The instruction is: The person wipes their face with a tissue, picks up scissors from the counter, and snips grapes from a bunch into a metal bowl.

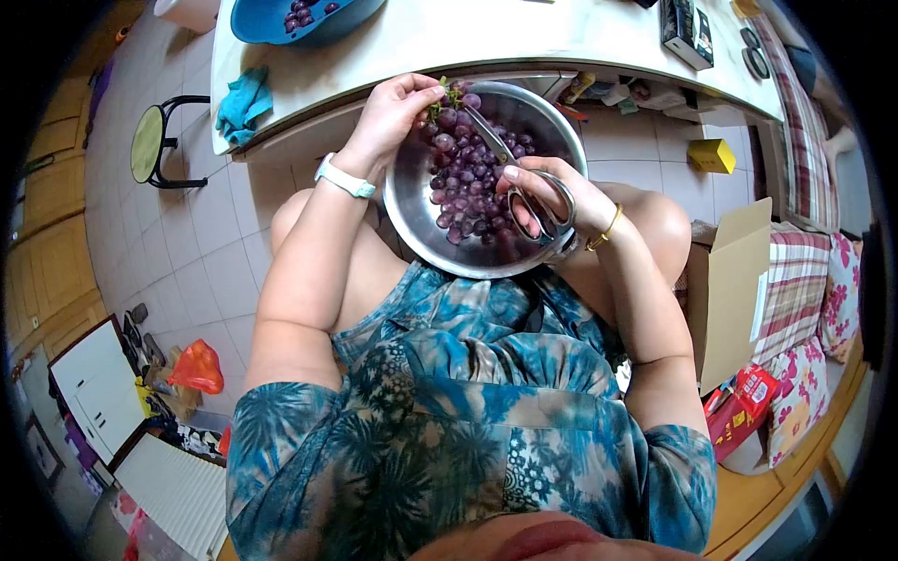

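My left hand (402,114) pinches the green stem (445,93) of a grape bunch over the upper left rim of a steel bowl (412,220). In my right hand (561,194) are metal scissors (494,140), my fingers through the handle loops, the blades pointing up and left to the grapes by the stem. Loose-looking purple grapes (465,187) lie in the bowl, which rests on my lap. Where the held bunch ends and the grapes in the bowl begin is hard to tell.
A white table (449,45) stands in front, with a blue basin (323,26) holding some grapes, a teal cloth (245,103) and a dark box (686,35). A round stool (148,143) is at the left, a cardboard box (734,290) at the right, a yellow box (711,156) on the floor.
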The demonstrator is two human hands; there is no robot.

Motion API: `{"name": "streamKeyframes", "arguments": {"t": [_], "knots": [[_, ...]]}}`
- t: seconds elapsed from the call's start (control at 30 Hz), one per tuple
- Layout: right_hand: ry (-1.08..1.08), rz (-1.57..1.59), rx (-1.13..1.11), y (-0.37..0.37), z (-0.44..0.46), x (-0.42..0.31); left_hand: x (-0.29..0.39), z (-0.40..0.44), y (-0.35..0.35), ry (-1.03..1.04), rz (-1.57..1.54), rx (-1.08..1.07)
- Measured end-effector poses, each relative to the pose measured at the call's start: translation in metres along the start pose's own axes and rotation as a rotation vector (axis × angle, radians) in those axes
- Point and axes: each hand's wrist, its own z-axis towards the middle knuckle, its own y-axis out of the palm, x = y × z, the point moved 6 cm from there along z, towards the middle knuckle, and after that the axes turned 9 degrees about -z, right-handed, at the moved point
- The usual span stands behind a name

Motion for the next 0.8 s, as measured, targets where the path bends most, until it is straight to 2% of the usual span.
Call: {"name": "streamKeyframes", "arguments": {"t": [0.8], "knots": [[0.000,-0.008,0.081,-0.001,0.015,0.005,0.002,-0.008,0.016,-0.022,-0.022,-0.051]]}}
